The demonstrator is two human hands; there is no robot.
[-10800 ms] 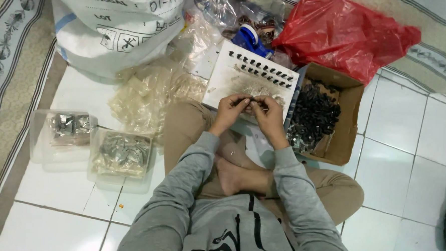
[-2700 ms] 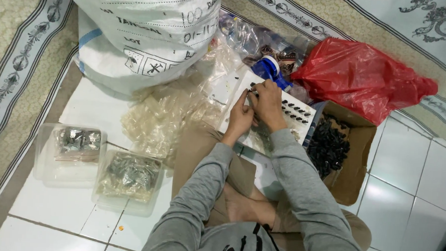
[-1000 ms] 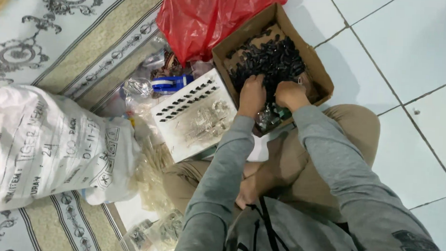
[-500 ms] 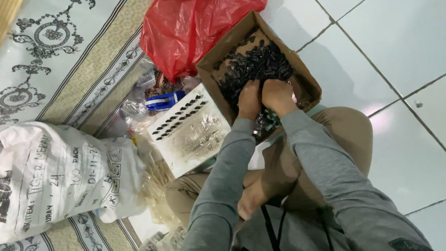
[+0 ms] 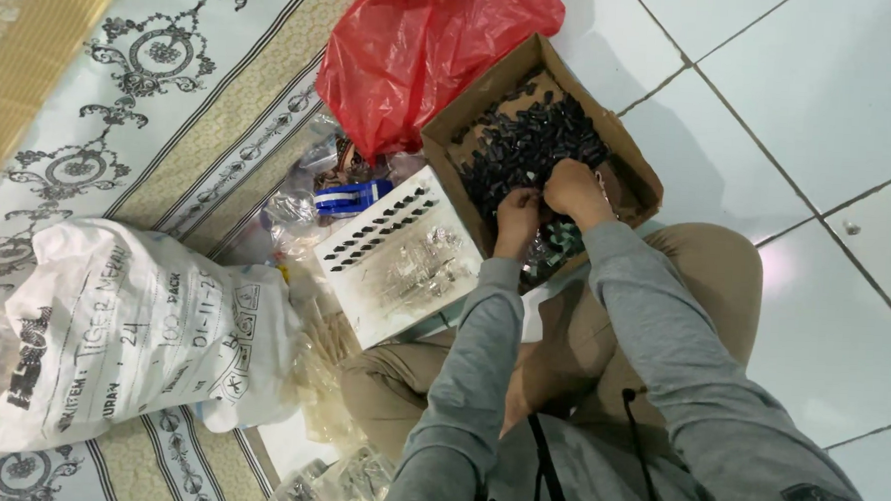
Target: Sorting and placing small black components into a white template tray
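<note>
A brown cardboard box point(image 5: 637, 174) sits on the floor by my right knee, filled with several small black parts point(image 5: 525, 144). Both hands are inside it at the near edge of the pile. My left hand point(image 5: 517, 216) points its fingertips into the black parts; what it holds is hidden. My right hand point(image 5: 571, 189) is curled into a loose fist over the pile, fingers closed on black parts. A white board point(image 5: 404, 279) with rows of black pieces pushed into it lies across my lap, left of the hands.
A red plastic bag point(image 5: 424, 44) lies behind the box. A big white sack point(image 5: 131, 332) stands at the left on the patterned rug point(image 5: 122, 86). A blue object point(image 5: 353, 198) and clear plastic bags point(image 5: 297, 214) lie beside the board. White floor tiles point(image 5: 832, 117) spread to the right.
Both hands left the white board and went into the cardboard box. Over the last second they stay in the pile of black parts while the view shifts.
</note>
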